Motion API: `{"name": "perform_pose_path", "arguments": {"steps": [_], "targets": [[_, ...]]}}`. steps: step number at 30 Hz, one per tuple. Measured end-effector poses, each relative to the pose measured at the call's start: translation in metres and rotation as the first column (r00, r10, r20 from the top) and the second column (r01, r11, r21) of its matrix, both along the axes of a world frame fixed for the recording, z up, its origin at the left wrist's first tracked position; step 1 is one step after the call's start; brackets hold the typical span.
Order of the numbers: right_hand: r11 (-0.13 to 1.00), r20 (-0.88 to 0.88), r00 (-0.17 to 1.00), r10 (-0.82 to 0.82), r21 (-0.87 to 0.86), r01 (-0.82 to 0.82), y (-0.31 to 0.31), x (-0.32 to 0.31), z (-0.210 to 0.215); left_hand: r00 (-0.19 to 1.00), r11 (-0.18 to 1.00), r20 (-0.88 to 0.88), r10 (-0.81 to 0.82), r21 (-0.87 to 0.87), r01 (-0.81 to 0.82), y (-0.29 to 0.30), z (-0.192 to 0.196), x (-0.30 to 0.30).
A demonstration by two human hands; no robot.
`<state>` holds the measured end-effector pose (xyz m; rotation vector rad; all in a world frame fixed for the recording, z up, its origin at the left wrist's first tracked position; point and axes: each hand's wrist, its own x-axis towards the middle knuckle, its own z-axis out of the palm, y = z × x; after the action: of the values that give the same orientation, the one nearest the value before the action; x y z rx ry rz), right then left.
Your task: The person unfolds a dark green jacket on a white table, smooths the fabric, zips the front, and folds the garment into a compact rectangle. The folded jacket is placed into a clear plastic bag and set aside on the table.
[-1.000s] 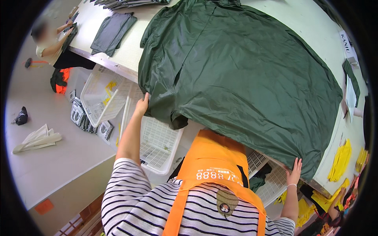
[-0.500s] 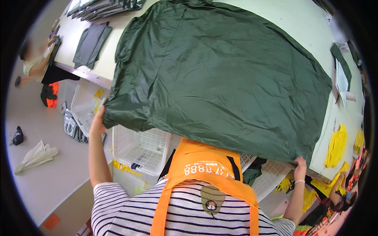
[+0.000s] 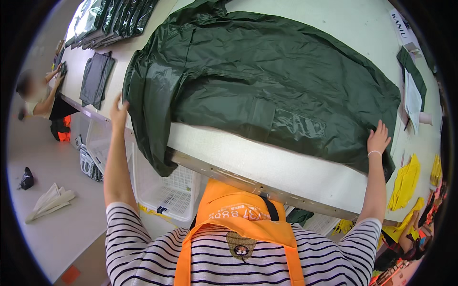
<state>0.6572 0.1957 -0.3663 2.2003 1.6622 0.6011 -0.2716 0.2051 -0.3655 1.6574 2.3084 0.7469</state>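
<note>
A dark green waterproof jacket (image 3: 267, 71) lies spread across the white table, wrinkled, with a clear plastic panel near its near edge. Its left sleeve (image 3: 151, 119) droops over the table's front edge. My left hand (image 3: 118, 113) is just beside the left side of that sleeve, thumb and fingers apart. On the jacket's right end rests my right hand (image 3: 379, 139), palm down with its fingers stretched out.
Packed dark garments (image 3: 112, 21) are stacked at the far left, near a flat folded dark piece (image 3: 97, 78). Yellow cloth strips (image 3: 405, 181) lie at the right. White baskets (image 3: 167, 186) stand below the metal-trimmed table edge (image 3: 248, 180). Another person (image 3: 40, 95) works at the left.
The jacket's near edge has moved away from me, baring a strip of table. Both hands have gone forward and let go of the cloth. The left sleeve now hangs down.
</note>
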Motion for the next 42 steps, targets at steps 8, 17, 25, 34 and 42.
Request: {"name": "perform_pose_path", "arguments": {"steps": [8, 17, 25, 34, 42], "targets": [[0.94, -0.59, 0.781, 0.206, -0.102, -0.325, -0.035, -0.124, -0.021, 0.894, 0.951, -0.413, -0.176, 0.163, 0.263, 0.016, -0.005, 0.054], [0.951, -0.511, 0.816, 0.27, 0.009, -0.309, -0.055, -0.2, 0.003, 0.963, 0.982, -0.269, -0.004, -0.182, -0.047, 0.037, -0.027, 0.043], [0.547, -0.814, 0.027, -0.581, -0.415, -0.727, -0.141, -0.506, 0.03, 0.815, 0.82, 0.214, -0.539, -0.088, 0.565, 0.015, -0.003, -0.002], [0.595, -0.278, -0.71, -0.647, -0.766, -0.243, -0.165, -0.713, -0.034, 0.695, 0.715, -0.17, -0.698, -0.128, 0.687, 0.023, 0.005, -0.011], [0.722, -0.7, -0.18, -0.691, -0.66, -0.209, -0.143, -0.61, 0.022, 0.83, 0.832, 0.076, -0.553, 0.093, 0.547, 0.012, -0.02, -0.034]]}}
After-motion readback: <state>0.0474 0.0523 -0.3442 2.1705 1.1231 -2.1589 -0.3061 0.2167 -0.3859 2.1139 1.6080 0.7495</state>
